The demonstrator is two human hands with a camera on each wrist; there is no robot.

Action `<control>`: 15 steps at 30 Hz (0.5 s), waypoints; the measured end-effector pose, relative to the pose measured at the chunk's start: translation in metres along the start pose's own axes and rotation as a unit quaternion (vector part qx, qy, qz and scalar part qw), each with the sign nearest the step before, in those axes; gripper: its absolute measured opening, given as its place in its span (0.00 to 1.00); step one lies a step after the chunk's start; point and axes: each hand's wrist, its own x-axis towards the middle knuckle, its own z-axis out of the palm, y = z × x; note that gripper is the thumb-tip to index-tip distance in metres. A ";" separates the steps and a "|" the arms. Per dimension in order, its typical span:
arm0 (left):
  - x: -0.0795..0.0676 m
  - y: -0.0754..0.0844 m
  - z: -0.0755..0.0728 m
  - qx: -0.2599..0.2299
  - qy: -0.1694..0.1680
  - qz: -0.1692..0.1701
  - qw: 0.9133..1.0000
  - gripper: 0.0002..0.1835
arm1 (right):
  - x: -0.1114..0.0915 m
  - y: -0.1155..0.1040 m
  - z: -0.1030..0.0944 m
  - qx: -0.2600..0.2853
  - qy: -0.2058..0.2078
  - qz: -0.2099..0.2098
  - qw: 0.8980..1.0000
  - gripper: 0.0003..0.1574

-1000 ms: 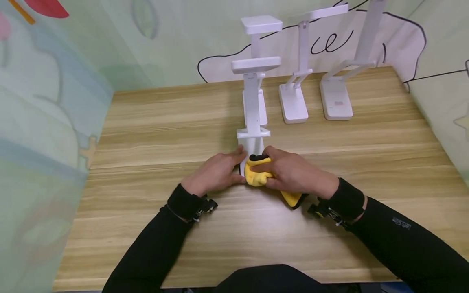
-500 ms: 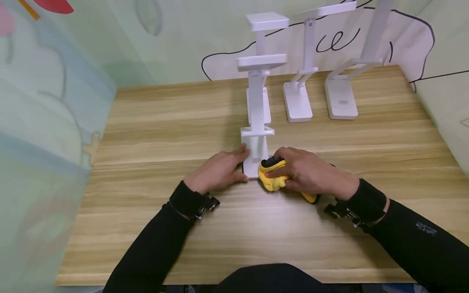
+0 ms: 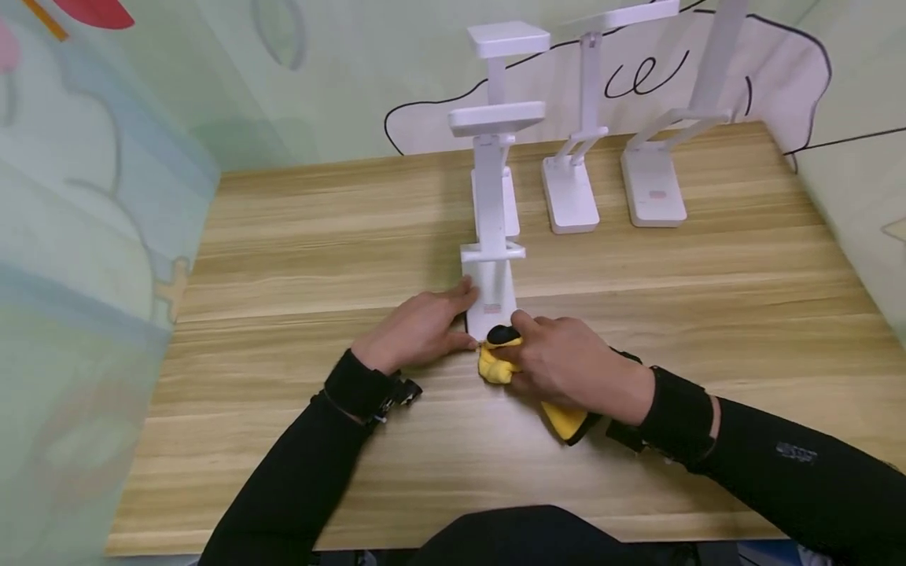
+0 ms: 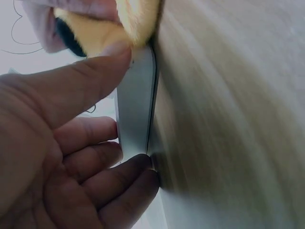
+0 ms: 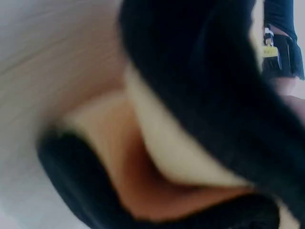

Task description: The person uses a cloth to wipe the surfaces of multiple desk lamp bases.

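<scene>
A white desk lamp [image 3: 490, 291] stands at the middle of the table, its base toward me and its head raised. My left hand [image 3: 418, 332] holds the base at its left side, the thumb by the near corner. In the left wrist view, the fingertips rest along the base's edge [image 4: 136, 105]. My right hand [image 3: 569, 365] grips a bunched yellow cloth [image 3: 497, 368] with black trim, at the front edge of the base. Blurred folds of the cloth [image 5: 181, 138] fill much of the right wrist view.
Behind the held lamp stands another white lamp [image 3: 508, 39], partly hidden. Two more, a middle lamp [image 3: 570, 196] and a right-hand lamp [image 3: 654, 189], stand along the back of the wooden table [image 3: 304, 251]. A painted wall [image 3: 318, 86] borders the table's back.
My right hand and the cloth went right, off the base's front, then came back left and nearer to me, to its front edge. The left hand stays on the base.
</scene>
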 end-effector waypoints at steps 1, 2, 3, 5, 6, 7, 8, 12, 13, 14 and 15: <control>0.000 0.000 0.000 0.002 -0.001 0.000 1.000 0.42 | -0.004 0.004 -0.001 0.009 -0.008 0.008 1.000 0.19; 0.001 0.000 0.000 0.004 -0.003 0.001 1.000 0.42 | -0.007 0.008 -0.003 0.017 -0.015 0.016 1.000 0.19; 0.001 0.000 -0.001 0.005 -0.005 0.001 1.000 0.42 | -0.011 0.013 -0.004 0.028 -0.024 0.025 0.999 0.18; 0.002 0.001 -0.002 0.008 -0.008 0.000 1.000 0.42 | -0.015 0.023 -0.006 0.043 -0.039 0.044 0.997 0.17; 0.002 0.001 -0.002 0.008 -0.009 -0.001 1.000 0.42 | -0.017 0.029 -0.006 0.046 -0.044 0.056 0.996 0.18; 0.003 0.001 -0.002 0.007 -0.011 -0.001 1.000 0.43 | -0.018 0.035 -0.006 0.046 -0.044 0.068 0.996 0.19; 0.003 0.001 -0.002 0.007 -0.012 -0.001 1.000 0.43 | -0.018 0.042 -0.006 0.049 -0.044 0.086 0.994 0.20; 0.003 0.000 -0.002 0.003 -0.014 -0.006 1.000 0.43 | -0.010 0.068 0.000 0.057 -0.014 0.162 0.985 0.23; 0.003 0.000 -0.002 0.002 -0.014 -0.007 1.000 0.43 | -0.004 0.074 0.003 0.062 -0.003 0.180 0.982 0.23; 0.003 0.000 -0.001 0.001 -0.012 -0.009 1.000 0.43 | 0.003 0.078 0.005 0.067 0.008 0.198 0.978 0.22; 0.003 0.000 -0.001 0.000 -0.011 -0.010 1.000 0.43 | 0.010 0.082 0.008 0.070 0.022 0.213 0.974 0.22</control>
